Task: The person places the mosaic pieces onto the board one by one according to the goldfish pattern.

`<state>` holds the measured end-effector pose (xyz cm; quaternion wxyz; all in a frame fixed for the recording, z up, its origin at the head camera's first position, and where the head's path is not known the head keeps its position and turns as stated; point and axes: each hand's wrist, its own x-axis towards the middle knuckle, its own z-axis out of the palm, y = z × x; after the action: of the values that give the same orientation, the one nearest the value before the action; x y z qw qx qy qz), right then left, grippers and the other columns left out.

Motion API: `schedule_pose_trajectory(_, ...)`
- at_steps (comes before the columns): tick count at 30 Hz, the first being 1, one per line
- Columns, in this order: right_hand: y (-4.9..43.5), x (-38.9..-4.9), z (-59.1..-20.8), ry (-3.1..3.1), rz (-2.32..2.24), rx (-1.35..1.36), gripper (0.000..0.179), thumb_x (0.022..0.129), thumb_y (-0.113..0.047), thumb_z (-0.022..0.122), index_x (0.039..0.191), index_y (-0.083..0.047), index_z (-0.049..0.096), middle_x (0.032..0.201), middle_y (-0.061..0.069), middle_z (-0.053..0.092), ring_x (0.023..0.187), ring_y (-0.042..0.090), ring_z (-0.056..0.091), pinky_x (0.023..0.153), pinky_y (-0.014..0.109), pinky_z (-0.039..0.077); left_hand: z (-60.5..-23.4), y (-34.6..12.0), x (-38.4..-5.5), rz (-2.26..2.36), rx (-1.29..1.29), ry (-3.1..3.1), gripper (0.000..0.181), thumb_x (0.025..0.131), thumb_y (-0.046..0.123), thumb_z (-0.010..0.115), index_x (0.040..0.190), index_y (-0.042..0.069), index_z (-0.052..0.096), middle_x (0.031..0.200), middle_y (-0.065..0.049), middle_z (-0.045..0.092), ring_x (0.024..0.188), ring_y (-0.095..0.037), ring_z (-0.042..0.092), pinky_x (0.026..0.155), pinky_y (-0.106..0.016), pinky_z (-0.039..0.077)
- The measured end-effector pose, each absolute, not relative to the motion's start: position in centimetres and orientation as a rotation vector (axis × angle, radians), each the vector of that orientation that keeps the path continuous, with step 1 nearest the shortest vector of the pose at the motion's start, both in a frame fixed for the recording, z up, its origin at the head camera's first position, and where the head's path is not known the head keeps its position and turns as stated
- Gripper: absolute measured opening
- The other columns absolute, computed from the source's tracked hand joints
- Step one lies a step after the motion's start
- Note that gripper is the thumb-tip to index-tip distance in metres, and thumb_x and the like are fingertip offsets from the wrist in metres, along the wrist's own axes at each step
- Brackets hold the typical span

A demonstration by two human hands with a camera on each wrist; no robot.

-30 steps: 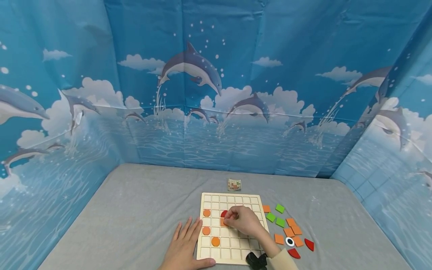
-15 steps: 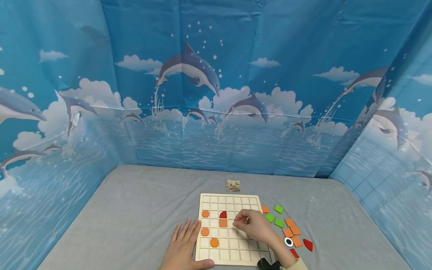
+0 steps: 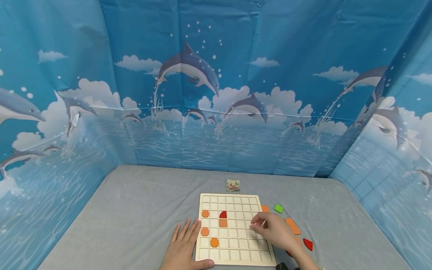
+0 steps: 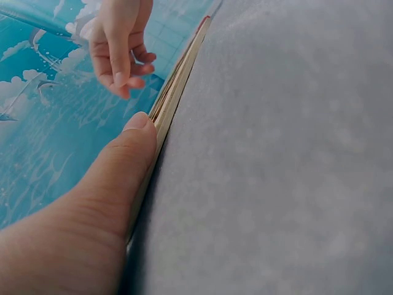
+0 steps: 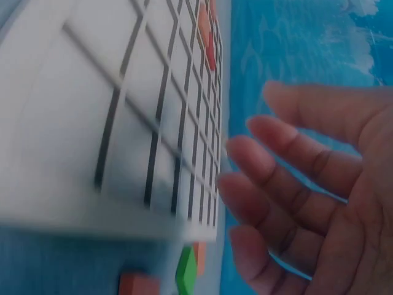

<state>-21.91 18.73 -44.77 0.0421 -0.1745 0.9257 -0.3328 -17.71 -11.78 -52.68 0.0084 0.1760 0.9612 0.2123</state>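
A pale wooden grid board (image 3: pixel 239 243) lies on the grey cloth. My left hand (image 3: pixel 182 247) rests flat along its left side, thumb over the front left corner. In the left wrist view that thumb (image 4: pixel 123 160) presses against the board's edge. Over the board's right part hovers my right hand (image 3: pixel 275 230); the right wrist view shows its loosely curled fingers (image 5: pixel 252 157) with nothing between them. On the grid sit a red quarter-circle piece (image 3: pixel 223 215), an orange square (image 3: pixel 223 223) just below it, and 3 orange round pieces (image 3: pixel 214 242) toward the left.
Right of the board lie loose pieces: a green square (image 3: pixel 278 208), several orange squares (image 3: pixel 296 230) and a red quarter-circle (image 3: pixel 308 244). My right hand and forearm hide some of them. A small printed card (image 3: pixel 233 185) lies behind the board. Dolphin-printed curtains (image 3: pixel 216 142) enclose the table.
My right hand has moved away from the orange square and red quarter-circle, rightward across the board to its right edge, fingers loosening. The left hand has stayed at the board's left side.
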Motion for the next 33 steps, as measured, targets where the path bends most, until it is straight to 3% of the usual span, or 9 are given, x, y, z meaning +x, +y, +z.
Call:
schedule_pose_trajectory(14,22.5,-21.7,-45.7,2.758,-1.066,-0.386,0.019,0.079,-0.020,0.078,0.093,-0.011,0.068,0.080,-0.003,0.059,0.056,0.015,0.054,0.047,0.029,0.047,-52.6,-11.7,-17.6,0.668,0.555,3.017,0.112,0.071,0.084,0.048,0.152,0.009,0.024,0.153,-0.007,0.027,0.142,-0.031,0.014,0.112,-0.051,0.003)
schedule_pose_trajectory(21,23.7,-21.7,-45.9,2.808,-0.962,-0.335,0.023,0.074,-0.020,0.082,0.093,-0.015,0.069,0.087,-0.003,0.060,0.066,0.013,0.049,0.057,0.028,0.044,-52.6,-11.7,-17.7,0.647,0.548,3.014,0.114,0.070,0.085,0.046,0.152,0.009,0.024,0.153,-0.007,0.026,0.142,-0.030,0.014,0.112,-0.051,0.004)
schedule_pose_trajectory(27,23.8,-21.5,-46.2,2.868,-0.903,-0.191,0.022,0.072,-0.017,0.083,0.090,-0.016,0.070,0.082,-0.003,0.055,0.067,0.015,0.044,0.057,0.029,0.039,-52.6,-11.7,-17.6,0.654,0.552,3.012,0.113,0.070,0.085,0.047,0.152,0.009,0.024,0.154,-0.007,0.026,0.142,-0.030,0.013,0.112,-0.050,0.003)
schedule_pose_trajectory(33,24.1,-21.4,-46.6,2.873,-0.893,-0.210,0.022,0.071,-0.015,0.083,0.088,-0.018,0.069,0.079,-0.003,0.053,0.067,0.015,0.044,0.056,0.027,0.038,-52.4,-11.7,-17.6,0.657,0.546,3.002,0.114,0.070,0.085,0.046,0.152,0.009,0.023,0.154,-0.007,0.025,0.142,-0.030,0.013,0.112,-0.051,0.003)
